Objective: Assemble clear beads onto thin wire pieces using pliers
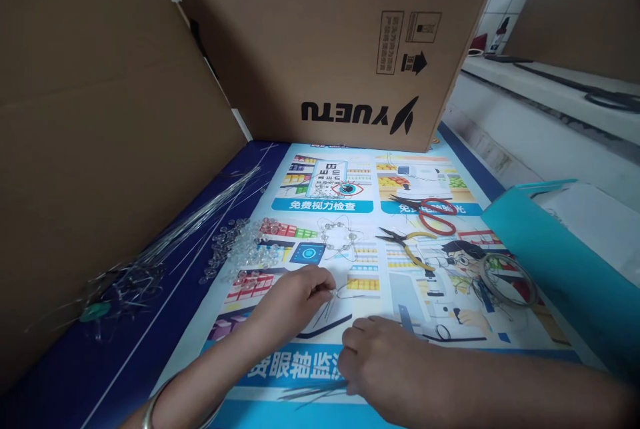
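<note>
My left hand (307,289) is closed in a pinch on thin metal wires (327,309), which stick out below and to the right of the fingertips. Lower and to the right, my right hand (375,359) has its fingers curled on one end of a bundle of thin wire pieces (313,390) lying on the printed sheet. Just above my left hand is a ring of clear beads (338,236) with wire loops around it. Loose clear beads (240,249) are heaped to the left. My right fingertips are partly hidden.
Yellow-handled pliers (407,242) and red-handled cutters (427,209) lie to the right, above a wire coil (509,280). Long wires (200,216) and a tangle (127,282) lie left. Cardboard (325,49) walls the back and left; a teal box (565,249) stands right.
</note>
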`<state>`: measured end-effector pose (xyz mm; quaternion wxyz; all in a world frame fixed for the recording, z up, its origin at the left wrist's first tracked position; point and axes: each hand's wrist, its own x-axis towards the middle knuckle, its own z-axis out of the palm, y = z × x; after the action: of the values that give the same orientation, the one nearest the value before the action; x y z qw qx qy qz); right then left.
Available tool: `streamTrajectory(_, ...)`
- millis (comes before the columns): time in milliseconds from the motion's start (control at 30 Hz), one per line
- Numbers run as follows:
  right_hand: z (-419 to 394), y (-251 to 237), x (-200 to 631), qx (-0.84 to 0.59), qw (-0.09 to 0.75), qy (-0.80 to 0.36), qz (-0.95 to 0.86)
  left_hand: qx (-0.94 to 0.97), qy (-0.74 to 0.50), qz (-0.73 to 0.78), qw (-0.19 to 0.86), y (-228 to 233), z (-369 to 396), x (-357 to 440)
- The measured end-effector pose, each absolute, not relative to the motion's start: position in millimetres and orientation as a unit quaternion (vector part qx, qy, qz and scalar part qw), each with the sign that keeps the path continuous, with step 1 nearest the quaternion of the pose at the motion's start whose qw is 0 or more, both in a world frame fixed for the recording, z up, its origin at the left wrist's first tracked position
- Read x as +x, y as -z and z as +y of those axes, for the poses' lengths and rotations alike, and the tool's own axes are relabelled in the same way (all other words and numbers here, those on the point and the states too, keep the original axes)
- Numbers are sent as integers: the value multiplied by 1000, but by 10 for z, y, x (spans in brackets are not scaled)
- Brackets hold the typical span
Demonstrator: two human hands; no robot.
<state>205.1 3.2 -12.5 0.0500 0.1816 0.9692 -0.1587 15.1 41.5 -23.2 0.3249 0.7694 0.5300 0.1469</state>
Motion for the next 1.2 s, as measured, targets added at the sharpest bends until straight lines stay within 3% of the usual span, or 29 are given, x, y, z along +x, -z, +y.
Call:
streamTrajectory(300,26,72,2049,114,72,80,988,792,-83,535,283,209,408,146)
streamTrajectory(533,62,87,2121,135,64,102,984,811,-50,521,261,43,379,89)
streamTrajectory(733,-56,40,2081,115,75,28,990,840,38,495,220,-117,276,41)
streamTrajectory(933,-142,74,2012,134,85,9,987,844,17,498,198,-211,266,-59)
streamTrajectory(1200,-26,85,2136,132,78,54,987,856,37,464,225,-231,219,12)
